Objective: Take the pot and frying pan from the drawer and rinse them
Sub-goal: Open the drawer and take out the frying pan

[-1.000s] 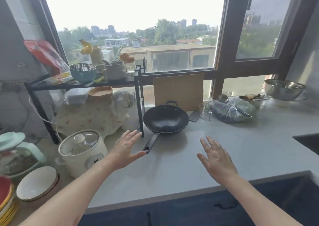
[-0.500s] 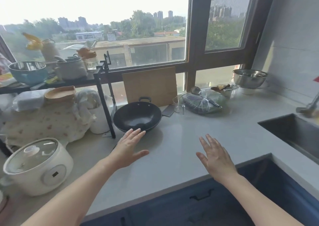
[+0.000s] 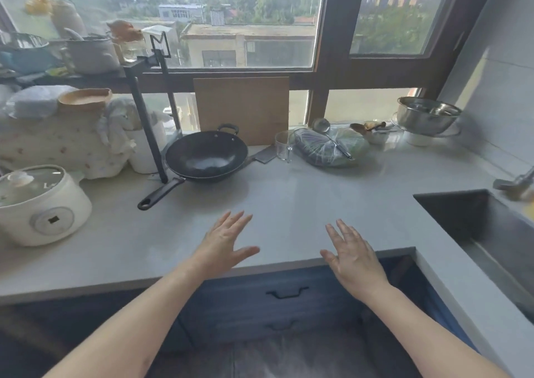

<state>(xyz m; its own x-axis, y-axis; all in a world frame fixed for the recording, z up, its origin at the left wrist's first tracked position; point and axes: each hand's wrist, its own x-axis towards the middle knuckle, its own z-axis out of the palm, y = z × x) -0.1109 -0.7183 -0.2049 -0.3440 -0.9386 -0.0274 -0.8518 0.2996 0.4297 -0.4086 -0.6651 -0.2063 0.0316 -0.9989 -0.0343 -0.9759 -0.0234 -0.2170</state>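
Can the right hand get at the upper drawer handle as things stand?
Probably yes. The right hand is open and empty, over the counter edge, with the drawer handle just below it. Nothing shows between them.

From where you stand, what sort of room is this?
Most likely a home kitchen: a black wok sits on a grey countertop, a steel sink is sunk in at the right, and a white electric cooker stands at the left.

Bare forearms, bare hands (image 3: 284, 247) — no sleeves, rings or watch
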